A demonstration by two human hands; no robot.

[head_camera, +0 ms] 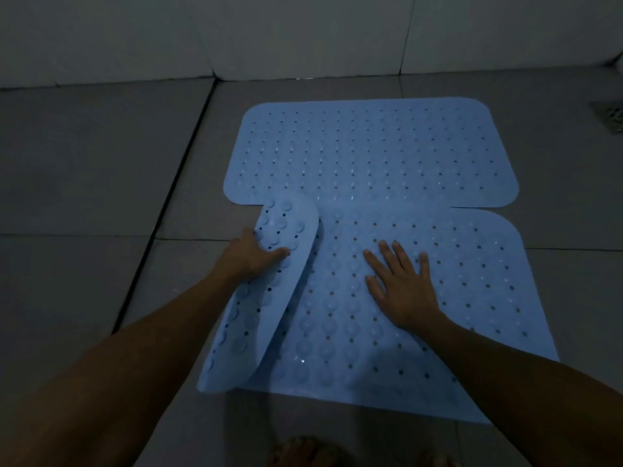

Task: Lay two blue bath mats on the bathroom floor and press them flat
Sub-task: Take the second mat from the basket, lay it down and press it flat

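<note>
From the head camera we see the far mat (371,150) flat on the tiled floor (84,163), long axis running left to right, and the near mat (387,315) just below it, its top edge seeming to overlap the far one. Our left hand (251,252) pinches the near mat's curled left flap (256,291), thumb on its suction-cup underside; the flap must fold leftward, away from our right hand (401,284), whose fingers lie spread and flat on the mat. We can read no brand or writing.
</note>
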